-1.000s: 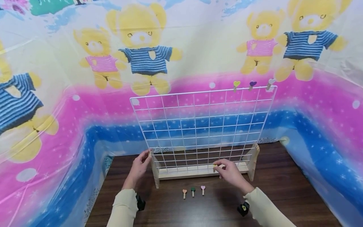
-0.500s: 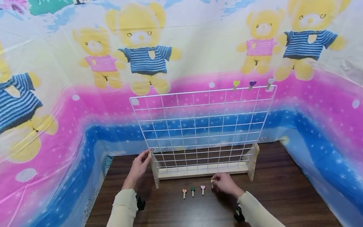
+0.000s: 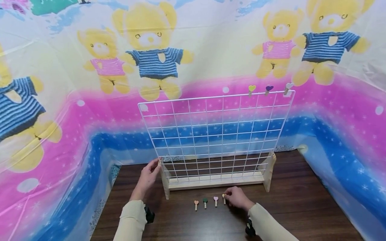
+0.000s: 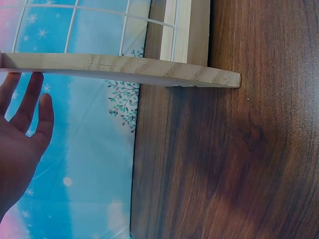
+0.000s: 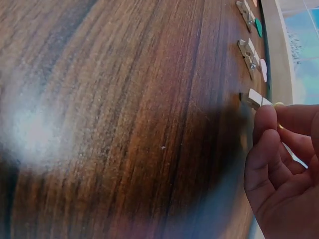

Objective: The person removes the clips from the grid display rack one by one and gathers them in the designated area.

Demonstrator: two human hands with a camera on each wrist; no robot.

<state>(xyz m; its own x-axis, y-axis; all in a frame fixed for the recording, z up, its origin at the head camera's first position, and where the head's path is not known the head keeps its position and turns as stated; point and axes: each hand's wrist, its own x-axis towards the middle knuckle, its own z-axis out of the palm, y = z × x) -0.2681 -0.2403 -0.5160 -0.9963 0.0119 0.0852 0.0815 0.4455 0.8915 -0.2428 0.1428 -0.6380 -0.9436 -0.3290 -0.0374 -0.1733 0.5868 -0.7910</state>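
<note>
I'm seemingly midway: three clothespins [image 3: 215, 201] lie on the table [image 3: 301, 187], three sit on the grid's top wire [image 3: 196, 99], and my right fingers [image 5: 300, 116] pinch a seventh [image 5: 255, 98] beside the row, not yet released, while my left fingers [image 4: 28, 102] touch the stand [image 3: 211, 185], gripping or not I can't tell.

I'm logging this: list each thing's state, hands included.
Wire grid: upright in wooden stand
White clothespin: clipped to grid
Purple clothespin: clipped to grid
Yellow clothespin: clipped to grid
Pale yellow clothespin: pinched by right hand
Pink clothespin: lying on table
Green clothespin: lying on table
Orange clothespin: lying on table
Left hand: touching stand
</note>
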